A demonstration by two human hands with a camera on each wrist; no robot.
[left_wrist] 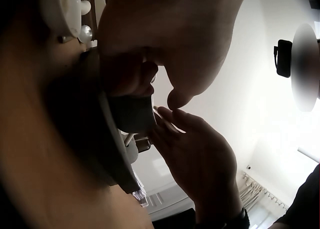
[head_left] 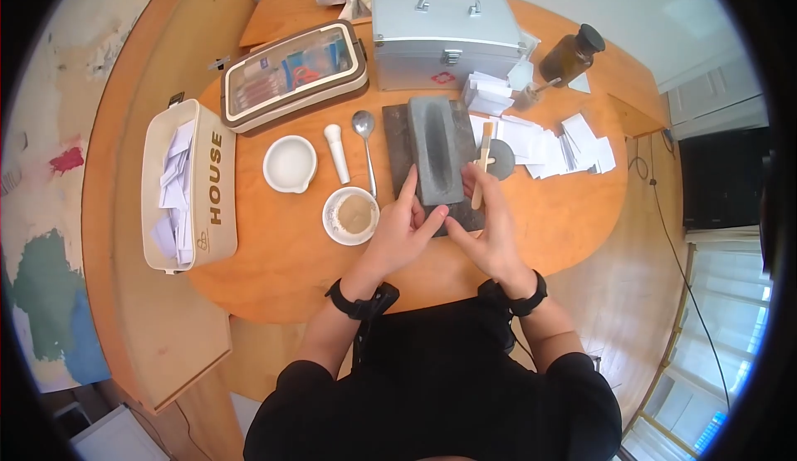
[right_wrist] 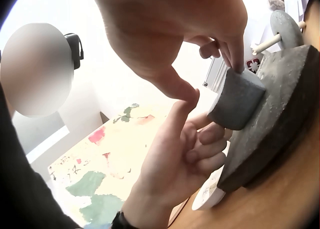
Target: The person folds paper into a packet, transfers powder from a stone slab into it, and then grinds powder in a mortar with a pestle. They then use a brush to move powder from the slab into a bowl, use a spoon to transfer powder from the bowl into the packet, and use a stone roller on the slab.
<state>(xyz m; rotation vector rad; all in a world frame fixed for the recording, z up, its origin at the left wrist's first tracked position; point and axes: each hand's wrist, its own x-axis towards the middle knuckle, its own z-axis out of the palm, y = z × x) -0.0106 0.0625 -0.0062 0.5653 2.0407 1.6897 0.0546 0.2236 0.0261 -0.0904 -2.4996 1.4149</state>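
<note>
A grey stone trough point(head_left: 436, 149) with a long hollow lies on a dark slab point(head_left: 401, 147). My left hand point(head_left: 400, 222) is at its near left corner, index finger extended along the side. On the opposite side, the fingers of my right hand point(head_left: 491, 227) touch the near right part of the trough. Both thumbs point toward each other in front of its near end. In the right wrist view, the left hand's other fingers point(right_wrist: 207, 151) curl loosely below the trough. Beside the right hand are a flat wooden stick point(head_left: 486, 134) and a round stone wheel point(head_left: 502, 162) with a wooden axle.
Left of the slab are a bowl of beige powder point(head_left: 355, 214), a white mortar point(head_left: 290, 164), a pestle point(head_left: 336, 154) and a spoon point(head_left: 366, 149). Folded papers point(head_left: 544, 149) lie right. Behind stand a metal case point(head_left: 440, 41), a lidded box point(head_left: 295, 79) and a brown bottle point(head_left: 569, 58).
</note>
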